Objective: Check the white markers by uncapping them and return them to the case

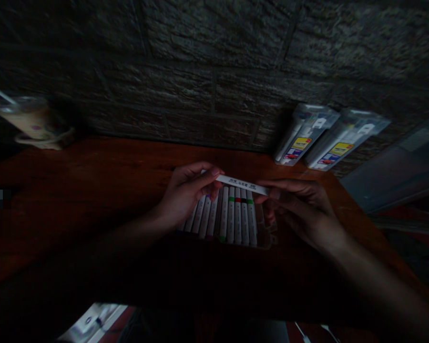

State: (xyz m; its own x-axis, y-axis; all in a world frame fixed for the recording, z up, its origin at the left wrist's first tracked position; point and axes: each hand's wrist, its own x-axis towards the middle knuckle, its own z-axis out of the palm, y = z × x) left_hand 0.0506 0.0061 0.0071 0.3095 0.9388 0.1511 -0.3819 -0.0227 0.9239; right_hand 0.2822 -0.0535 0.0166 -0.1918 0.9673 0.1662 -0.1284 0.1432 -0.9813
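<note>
A white marker (241, 183) with dark printed lettering is held level above a row of other markers. My left hand (188, 193) pinches its left end between thumb and fingers. At the other end, my right hand (303, 205) grips it the same way. Beneath lies a clear plastic case (268, 238) with several white markers (238, 221) side by side, some showing green, red or black bands. Part of the row is hidden behind my left hand.
Two clear marker cases (295, 138) (345, 143) with yellow labels lean against the stone wall (200, 90) at the back right. A plastic cup (30, 119) with a straw stands in a holder at far left. The wooden table (128, 166) ends at the right.
</note>
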